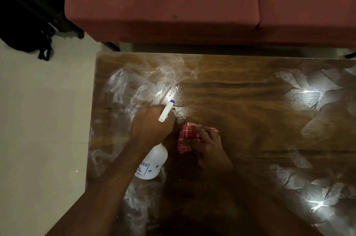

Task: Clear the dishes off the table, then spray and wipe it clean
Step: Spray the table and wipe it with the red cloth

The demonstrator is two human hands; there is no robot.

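Observation:
A white spray bottle (154, 162) with a blue-tipped nozzle hangs over the left half of the wooden table (240, 101). My left hand (152, 124) grips its neck and trigger, with the nozzle pointing toward the far side. Fine droplets and wet smears lie on the wood just ahead of the nozzle. My right hand (206, 145) grips a bunched red-and-white checked cloth (185, 139) right beside the bottle, down on the table top. No dishes are in view on the table.
A red sofa (173, 4) stands along the table's far edge. A black bag (25, 37) lies on the pale tiled floor (42, 120) at the far left. Streaky wipe marks and lamp glare show on the table's right half.

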